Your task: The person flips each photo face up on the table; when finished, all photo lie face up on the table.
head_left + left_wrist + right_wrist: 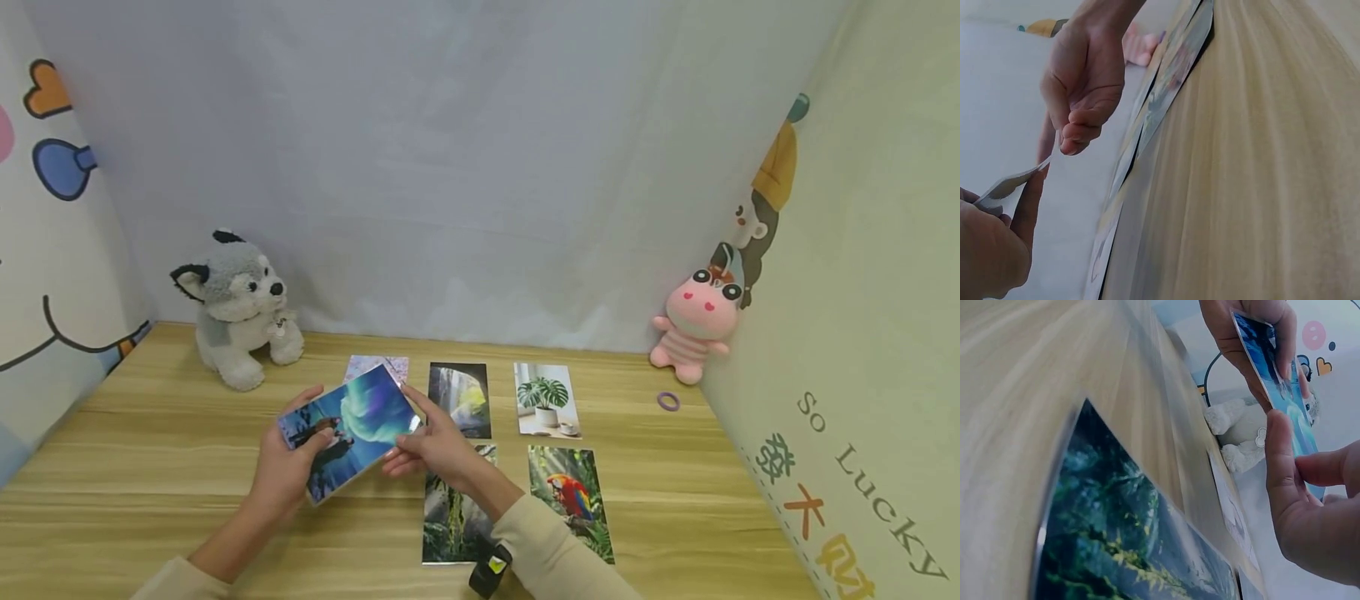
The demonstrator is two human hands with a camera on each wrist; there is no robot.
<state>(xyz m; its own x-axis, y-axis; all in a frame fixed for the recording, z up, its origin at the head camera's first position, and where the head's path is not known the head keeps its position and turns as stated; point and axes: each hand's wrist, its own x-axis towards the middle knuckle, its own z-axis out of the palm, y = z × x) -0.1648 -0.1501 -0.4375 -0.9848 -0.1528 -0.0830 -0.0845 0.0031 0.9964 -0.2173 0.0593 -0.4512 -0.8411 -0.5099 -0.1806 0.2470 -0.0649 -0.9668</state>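
Between both hands, above the table, is a photo card point(371, 417) with a blue and purple aurora on its face, tilted up to the right. My left hand point(283, 458) grips its left end, with the thumb lying across the picture. The right hand point(444, 450) pinches the right end between thumb and fingers. In the right wrist view the thumb and a finger press the edge of the aurora card point(1300, 425). Beneath the card, a pink blossom photo point(375, 363) is partly hidden. The jungle vine photo point(450, 525) lies under the right forearm.
Also on the wooden table point(187, 450) lie a cave waterfall photo point(457, 392), a potted plant photo point(546, 400) and a parrot photo point(572, 492). A plush husky point(243, 312) sits back left; a pink plush toy point(693, 325) and purple ring point(668, 402) are right.
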